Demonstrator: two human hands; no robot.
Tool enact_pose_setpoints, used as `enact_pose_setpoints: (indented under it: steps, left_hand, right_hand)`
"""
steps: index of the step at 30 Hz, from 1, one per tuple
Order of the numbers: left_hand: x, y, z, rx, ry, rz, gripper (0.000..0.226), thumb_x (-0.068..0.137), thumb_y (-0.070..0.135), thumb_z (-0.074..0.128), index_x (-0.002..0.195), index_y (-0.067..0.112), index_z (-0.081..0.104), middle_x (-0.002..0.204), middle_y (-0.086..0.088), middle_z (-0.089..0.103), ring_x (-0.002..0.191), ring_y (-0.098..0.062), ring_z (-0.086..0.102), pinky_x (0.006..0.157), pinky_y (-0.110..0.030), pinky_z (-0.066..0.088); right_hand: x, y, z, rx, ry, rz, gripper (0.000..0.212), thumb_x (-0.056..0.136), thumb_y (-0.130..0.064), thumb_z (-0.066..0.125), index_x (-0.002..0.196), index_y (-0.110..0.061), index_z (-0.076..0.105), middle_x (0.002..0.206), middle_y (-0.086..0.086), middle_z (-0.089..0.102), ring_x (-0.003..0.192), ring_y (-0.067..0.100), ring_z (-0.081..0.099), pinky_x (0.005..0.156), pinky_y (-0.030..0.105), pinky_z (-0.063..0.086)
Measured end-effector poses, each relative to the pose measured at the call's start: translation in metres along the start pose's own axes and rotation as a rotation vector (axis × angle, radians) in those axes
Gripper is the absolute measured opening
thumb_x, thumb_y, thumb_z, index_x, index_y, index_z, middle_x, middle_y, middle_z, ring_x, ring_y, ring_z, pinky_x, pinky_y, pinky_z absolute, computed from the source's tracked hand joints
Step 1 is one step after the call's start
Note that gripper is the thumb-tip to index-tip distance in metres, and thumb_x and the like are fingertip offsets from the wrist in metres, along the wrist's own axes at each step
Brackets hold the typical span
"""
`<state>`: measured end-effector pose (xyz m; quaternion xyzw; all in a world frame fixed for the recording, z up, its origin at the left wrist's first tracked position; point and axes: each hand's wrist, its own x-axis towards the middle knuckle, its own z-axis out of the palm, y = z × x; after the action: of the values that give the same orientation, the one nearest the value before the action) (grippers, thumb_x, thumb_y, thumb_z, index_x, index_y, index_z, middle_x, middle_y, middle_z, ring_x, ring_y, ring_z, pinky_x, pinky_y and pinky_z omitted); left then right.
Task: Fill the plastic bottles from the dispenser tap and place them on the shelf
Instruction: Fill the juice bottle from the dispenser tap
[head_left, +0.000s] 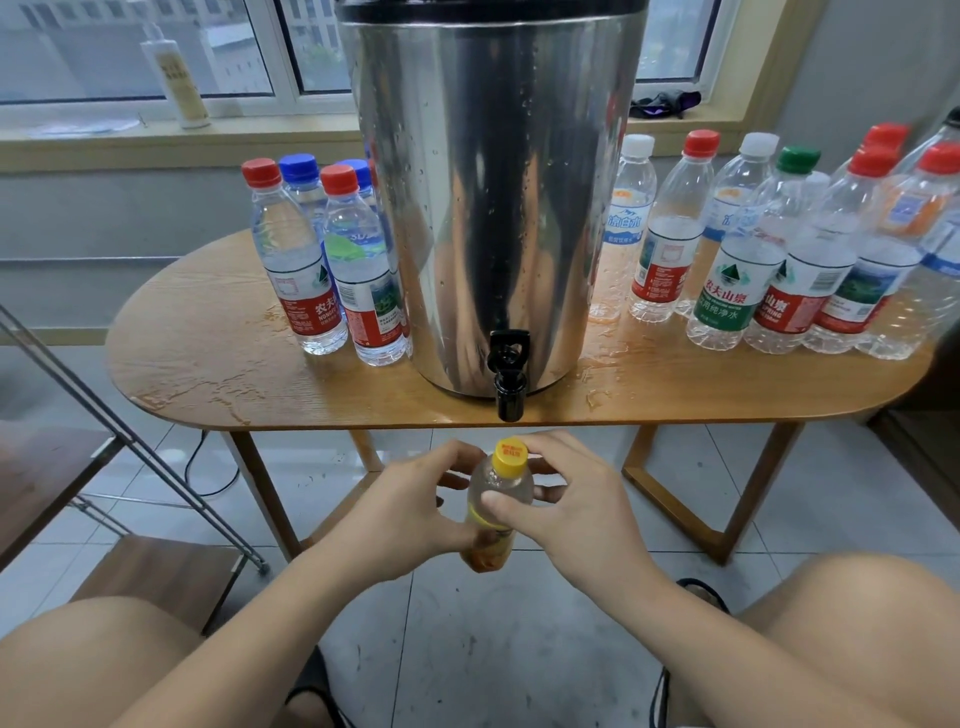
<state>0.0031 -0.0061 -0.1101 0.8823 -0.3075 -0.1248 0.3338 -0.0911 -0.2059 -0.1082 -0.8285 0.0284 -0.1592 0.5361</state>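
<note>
A small plastic bottle (500, 486) with a yellow cap and an orange-yellow label is held below the table's front edge, under the black tap (508, 371) of the steel dispenser (493, 197). My left hand (410, 512) grips the bottle's body from the left. My right hand (566, 501) curls round its shoulder from the right, thumb across the front, just below the cap. The cap is on the bottle.
The wet wooden table (218, 374) carries several full bottles (332, 260) left of the dispenser and several more bottles (769, 249) on the right. A shelf unit with metal bars (130, 447) stands at the left. My knees fill the lower corners.
</note>
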Motion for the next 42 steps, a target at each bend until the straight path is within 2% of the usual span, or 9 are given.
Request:
enact_pose_setpoints:
  steps: [6, 11, 15, 22, 25, 32, 35, 37, 42]
  left_hand:
    - [-0.005, 0.011, 0.009, -0.092, 0.080, 0.037, 0.057, 0.075, 0.040, 0.093, 0.119, 0.047, 0.059, 0.118, 0.036, 0.067, 0.112, 0.004, 0.066, 0.094, -0.028, 0.061]
    - [-0.011, 0.022, -0.005, -0.135, 0.129, 0.064, 0.056, 0.074, 0.033, 0.095, 0.118, 0.041, 0.062, 0.112, 0.029, 0.072, 0.107, 0.000, 0.069, 0.088, -0.030, 0.063]
    - [-0.017, 0.030, -0.024, -0.208, 0.177, 0.062, 0.054, 0.077, 0.028, 0.098, 0.118, 0.033, 0.063, 0.108, 0.021, 0.074, 0.104, -0.009, 0.070, 0.082, -0.030, 0.063]
    - [-0.023, 0.027, -0.073, -0.266, 0.342, 0.068, 0.054, 0.078, 0.022, 0.098, 0.120, 0.029, 0.065, 0.111, 0.015, 0.080, 0.104, -0.011, 0.076, 0.083, -0.023, 0.061]
    - [-0.017, 0.024, -0.092, -0.310, 0.405, 0.030, 0.055, 0.077, 0.019, 0.098, 0.120, 0.029, 0.067, 0.109, 0.010, 0.082, 0.102, -0.015, 0.078, 0.087, -0.038, 0.062]
    - [0.009, 0.021, -0.128, -0.313, 0.516, 0.058, 0.056, 0.077, 0.029, 0.096, 0.125, 0.026, 0.066, 0.110, 0.007, 0.079, 0.103, -0.013, 0.076, 0.086, -0.034, 0.062]
    - [0.026, 0.016, -0.135, -0.252, 0.583, 0.049, 0.058, 0.080, 0.027, 0.096, 0.127, 0.025, 0.064, 0.112, 0.010, 0.076, 0.102, -0.007, 0.072, 0.083, -0.026, 0.059]
    - [0.037, 0.008, -0.136, -0.254, 0.603, 0.041, 0.060, 0.080, 0.028, 0.097, 0.128, 0.023, 0.063, 0.113, 0.006, 0.076, 0.103, -0.013, 0.073, 0.085, -0.032, 0.061]
    - [0.052, -0.006, -0.136, -0.222, 0.626, 0.007, 0.064, 0.081, 0.026, 0.096, 0.133, 0.020, 0.059, 0.117, 0.005, 0.073, 0.103, -0.014, 0.071, 0.084, -0.032, 0.062]
  right_hand:
    - [-0.001, -0.010, -0.006, 0.091, -0.049, 0.012, 0.042, 0.081, -0.027, 0.094, 0.116, -0.041, 0.076, 0.122, -0.014, 0.069, 0.118, 0.013, 0.067, 0.087, 0.040, 0.065]
    - [0.009, -0.028, -0.023, 0.032, -0.103, 0.021, 0.045, 0.081, -0.042, 0.094, 0.121, -0.045, 0.073, 0.123, -0.019, 0.070, 0.117, 0.006, 0.068, 0.089, 0.037, 0.065]
    - [0.016, -0.053, -0.053, -0.010, -0.101, 0.012, 0.041, 0.081, -0.043, 0.094, 0.117, -0.040, 0.075, 0.114, -0.017, 0.076, 0.100, 0.004, 0.075, 0.090, 0.033, 0.064]
    - [0.071, -0.088, -0.118, -0.181, 0.103, -0.079, 0.013, 0.092, -0.026, 0.084, 0.099, -0.034, 0.077, 0.093, -0.009, 0.077, 0.079, 0.017, 0.076, 0.081, 0.046, 0.067]
    - [0.106, -0.097, -0.137, -0.216, 0.204, -0.102, 0.012, 0.093, -0.018, 0.081, 0.101, -0.026, 0.076, 0.089, -0.004, 0.078, 0.075, 0.016, 0.078, 0.075, 0.048, 0.068]
    - [0.185, -0.113, -0.161, -0.403, 0.324, -0.169, 0.028, 0.085, -0.034, 0.077, 0.112, -0.026, 0.072, 0.101, -0.010, 0.075, 0.089, 0.017, 0.076, 0.084, 0.048, 0.064]
    - [0.209, -0.118, -0.164, -0.523, 0.368, -0.190, 0.034, 0.085, -0.027, 0.080, 0.118, -0.020, 0.073, 0.112, -0.002, 0.075, 0.104, 0.019, 0.069, 0.092, 0.039, 0.056]
    - [0.222, -0.119, -0.166, -0.591, 0.360, -0.195, 0.038, 0.086, -0.022, 0.081, 0.123, -0.015, 0.072, 0.118, 0.003, 0.073, 0.109, 0.021, 0.066, 0.092, 0.037, 0.054]
    - [0.243, -0.116, -0.171, -0.704, 0.279, -0.128, 0.047, 0.093, -0.020, 0.069, 0.139, -0.018, 0.065, 0.133, 0.007, 0.069, 0.105, 0.030, 0.072, 0.092, 0.048, 0.061]
